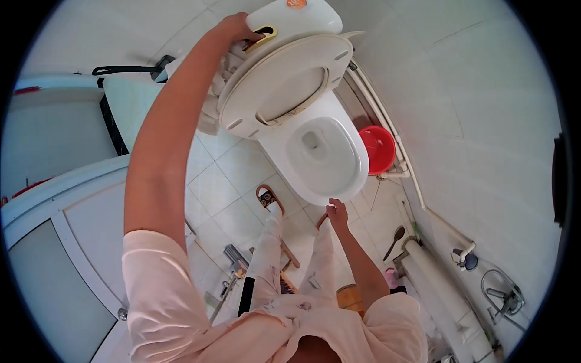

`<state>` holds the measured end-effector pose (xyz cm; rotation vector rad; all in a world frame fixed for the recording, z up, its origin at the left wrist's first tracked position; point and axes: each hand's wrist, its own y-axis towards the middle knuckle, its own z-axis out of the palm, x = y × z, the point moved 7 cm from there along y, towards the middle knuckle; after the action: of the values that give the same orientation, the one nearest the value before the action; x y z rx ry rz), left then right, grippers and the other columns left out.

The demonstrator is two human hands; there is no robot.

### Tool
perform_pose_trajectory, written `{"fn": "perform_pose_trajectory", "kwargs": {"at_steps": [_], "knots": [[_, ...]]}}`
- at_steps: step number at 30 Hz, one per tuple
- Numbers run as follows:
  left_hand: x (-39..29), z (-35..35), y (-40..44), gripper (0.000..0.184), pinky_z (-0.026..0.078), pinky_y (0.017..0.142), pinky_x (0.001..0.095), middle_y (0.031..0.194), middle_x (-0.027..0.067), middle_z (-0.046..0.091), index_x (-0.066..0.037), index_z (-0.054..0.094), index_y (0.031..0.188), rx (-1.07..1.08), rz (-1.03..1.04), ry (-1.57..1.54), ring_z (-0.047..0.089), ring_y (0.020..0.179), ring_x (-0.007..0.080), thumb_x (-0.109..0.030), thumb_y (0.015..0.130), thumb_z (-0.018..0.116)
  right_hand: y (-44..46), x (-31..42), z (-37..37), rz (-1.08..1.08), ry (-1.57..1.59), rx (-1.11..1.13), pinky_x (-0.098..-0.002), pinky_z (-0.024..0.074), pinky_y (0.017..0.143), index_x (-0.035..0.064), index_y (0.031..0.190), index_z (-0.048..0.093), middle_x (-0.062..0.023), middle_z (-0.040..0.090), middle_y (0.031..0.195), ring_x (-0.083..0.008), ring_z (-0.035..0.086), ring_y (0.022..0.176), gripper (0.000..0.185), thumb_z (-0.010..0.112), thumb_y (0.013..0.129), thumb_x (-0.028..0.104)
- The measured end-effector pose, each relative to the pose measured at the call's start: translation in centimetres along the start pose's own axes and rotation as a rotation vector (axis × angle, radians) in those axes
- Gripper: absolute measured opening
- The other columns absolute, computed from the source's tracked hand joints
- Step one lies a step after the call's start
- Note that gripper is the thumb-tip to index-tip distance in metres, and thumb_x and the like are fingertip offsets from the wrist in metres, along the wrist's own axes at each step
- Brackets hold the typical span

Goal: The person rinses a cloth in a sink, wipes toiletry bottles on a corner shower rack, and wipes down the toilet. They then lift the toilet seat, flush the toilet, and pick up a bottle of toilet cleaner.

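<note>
My left hand [236, 28] reaches up to the toilet tank [302, 21], its fingers closed around one end of a yellow-rimmed scrub brush [266, 37] with a dark middle. The underside of the brush is mostly hidden. Just below, the toilet seat and lid [242, 109] stand raised against the tank. The white toilet bowl [327, 158] lies open in front of me, a little water at its bottom. Near the bowl's front rim hangs my right hand [337, 215], fingers curled in, with nothing visible in them.
A red bucket [378, 150] stands between the bowl and the pipes [396, 136] along the right wall. A black-handled tool [124, 70] lies at upper left. On the tiled floor are a dark brush [394, 242] and a small wooden stool [290, 257]; a shower tap [505, 297] is at right.
</note>
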<state>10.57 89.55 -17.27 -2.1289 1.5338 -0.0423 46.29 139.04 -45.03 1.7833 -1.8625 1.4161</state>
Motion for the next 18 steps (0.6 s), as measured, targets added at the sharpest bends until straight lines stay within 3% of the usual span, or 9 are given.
{"fn": "perform_pose_trajectory", "kwargs": {"at_steps": [3,6,8,10,11,14,16,18], "knots": [[2.0,0.1,-1.1,0.085,0.044,0.092,0.0324,0.115,0.0139,0.061,-0.005,0.05,0.127,-0.083,-0.058,-0.405,0.059,0.104,0.0224,-0.046,0.06,0.081,-0.8,-3.7,1.1,-0.01,0.06,0.04,-0.03,0.0502,0.067,0.0017,0.106,0.057,-0.0098,0.064,0.096,-0.0168,0.062,0.067,0.029,0.064,0.079,0.012],[3.0,-3.8,-3.1,0.07,0.042,0.093,0.0304,0.115,0.0113,0.062,-0.007,0.054,0.124,-0.589,0.188,-0.289,0.058,0.105,0.0204,-0.04,0.067,0.079,-3.2,-3.6,0.5,0.092,0.194,0.088,-0.0301,0.0494,0.061,0.0019,0.095,0.058,-0.0085,0.063,0.083,-0.0166,0.061,0.062,0.019,0.063,0.079,0.01],[-0.8,-5.3,-12.9,0.048,0.042,0.091,0.0292,0.114,0.0095,0.062,-0.007,0.058,0.119,-0.81,0.276,-0.472,0.058,0.105,0.0186,-0.028,0.078,0.072,-4.2,-2.5,0.1,0.115,0.212,0.104,-0.0294,0.0485,0.057,0.0022,0.088,0.058,-0.0072,0.062,0.075,-0.0161,0.059,0.059,0.013,0.063,0.079,0.01],[-3.0,-3.7,-21.6,0.034,0.042,0.091,0.0283,0.113,0.0088,0.063,-0.006,0.059,0.116,-0.983,0.356,-0.367,0.058,0.105,0.0173,-0.018,0.084,0.064,-5.1,-2.9,0.5,0.053,0.151,0.12,-0.0284,0.0475,0.053,0.0028,0.082,0.058,-0.0058,0.06,0.067,-0.0152,0.058,0.056,0.009,0.063,0.08,0.01],[-3.2,-1.1,-25.4,0.031,0.042,0.092,0.0279,0.113,0.009,0.063,-0.004,0.059,0.112,-0.956,0.275,-0.389,0.059,0.105,0.018,-0.009,0.082,0.064,-5.4,-2.8,0.8,0.081,0.163,0.156,-0.0282,0.0475,0.053,0.0028,0.081,0.058,-0.0059,0.06,0.066,-0.0152,0.058,0.055,0.01,0.062,0.081,0.012],[-2.8,11.3,-33.8,0.029,0.039,0.099,0.0392,0.103,0.0126,0.063,-0.002,0.062,0.102,-0.696,0.275,-0.424,0.059,0.101,0.0295,-0.001,0.073,0.067,-5.8,-0.8,1.8,0.168,0.18,0.309,-0.0272,0.0478,0.053,0.002,0.082,0.058,-0.0066,0.06,0.067,-0.0142,0.058,0.055,0.014,0.059,0.085,0.015],[-1.5,22.4,-38.0,0.025,0.042,0.094,0.0398,0.101,0.0138,0.062,-0.003,0.062,0.1,-0.45,0.165,-0.547,0.058,0.1,0.0307,-0.003,0.075,0.067,-6.0,-1.1,3.0,0.231,0.176,0.481,-0.0262,0.0483,0.05,0.0001,0.091,0.057,-0.0076,0.062,0.072,-0.0121,0.058,0.057,0.016,0.056,0.089,0.016],[-0.1,31.4,-42.1,0.02,0.045,0.086,0.04,0.097,0.0134,0.062,-0.004,0.062,0.095,-0.302,0.072,-0.636,0.058,0.094,0.0321,-0.007,0.076,0.068,-6.1,-3.0,4.5,0.119,0.138,0.482,-0.027,0.0496,0.052,0.0004,0.093,0.057,-0.008,0.061,0.074,-0.0125,0.058,0.058,0.019,0.056,0.089,0.019]]}}
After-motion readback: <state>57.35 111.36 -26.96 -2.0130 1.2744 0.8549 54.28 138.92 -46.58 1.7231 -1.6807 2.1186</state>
